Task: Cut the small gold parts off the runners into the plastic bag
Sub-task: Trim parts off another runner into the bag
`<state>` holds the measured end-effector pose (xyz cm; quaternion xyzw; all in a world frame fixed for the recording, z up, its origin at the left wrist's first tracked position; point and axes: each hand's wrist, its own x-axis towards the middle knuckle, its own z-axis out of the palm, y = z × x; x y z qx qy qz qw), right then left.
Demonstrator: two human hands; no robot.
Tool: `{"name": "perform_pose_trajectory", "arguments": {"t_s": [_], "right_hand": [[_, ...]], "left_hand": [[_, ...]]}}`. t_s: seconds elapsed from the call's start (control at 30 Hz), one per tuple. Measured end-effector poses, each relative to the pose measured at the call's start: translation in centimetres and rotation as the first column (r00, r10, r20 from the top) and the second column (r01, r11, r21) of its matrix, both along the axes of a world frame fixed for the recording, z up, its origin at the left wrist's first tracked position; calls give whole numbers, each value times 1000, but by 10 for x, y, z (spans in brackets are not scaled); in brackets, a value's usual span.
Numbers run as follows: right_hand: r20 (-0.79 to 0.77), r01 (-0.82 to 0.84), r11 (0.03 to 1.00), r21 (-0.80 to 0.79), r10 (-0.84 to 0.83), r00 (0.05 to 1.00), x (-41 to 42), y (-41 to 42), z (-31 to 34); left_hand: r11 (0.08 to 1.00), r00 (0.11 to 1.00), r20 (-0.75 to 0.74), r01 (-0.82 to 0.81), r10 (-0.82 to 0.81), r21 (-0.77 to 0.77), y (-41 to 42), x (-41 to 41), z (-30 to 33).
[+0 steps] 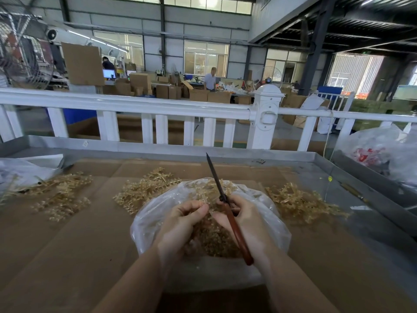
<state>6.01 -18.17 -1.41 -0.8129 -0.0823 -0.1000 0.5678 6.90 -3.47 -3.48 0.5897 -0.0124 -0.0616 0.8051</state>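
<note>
A clear plastic bag [149, 222] lies open in front of me, with a heap of small gold parts [216, 240] inside it. Over the bag my left hand [180, 224] pinches a thin gold runner [204, 197] between thumb and fingers. My right hand [246, 222] grips scissors [234, 224] with reddish-brown handles, their dark blades closed and pointing up and away. The two hands are close together above the bag.
Piles of gold runners lie on the cardboard-covered table at the left [61, 193], behind the bag [146, 188] and at the right [297, 202]. A metal rim [248, 154] and a white railing [158, 109] bound the far side. White plastic bags sit far right [379, 150] and far left [27, 168].
</note>
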Motion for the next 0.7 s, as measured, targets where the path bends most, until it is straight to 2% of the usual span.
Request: {"name": "perform_pose_trajectory", "arguments": {"t_s": [0.1,0.23,0.43,0.6,0.67,0.7], "right_hand": [[1,20,996,83,-20,1000,1,-2,0],[25,49,989,140,-53,998,-1,-7,-2],[91,68,973,223,-90,992,-5,-9,-4],[114,105,958,265,-140,984,-6,-7,-5],[140,101,948,302,-149,979,-7,-6,-3],[150,97,942,322,-152,977,-8,-5,-2]], "left_hand": [[1000,998,-61,-8,7,-21,5,2,-2],[997,998,16,65,-64,-33,13,-4,0],[972,999,-45,-20,9,-235,14,-6,0],[902,997,-67,9,-42,-432,14,-6,4],[911,997,-65,6,-36,-412,13,-8,2],[936,998,-67,-13,-11,-353,11,-9,2]]}}
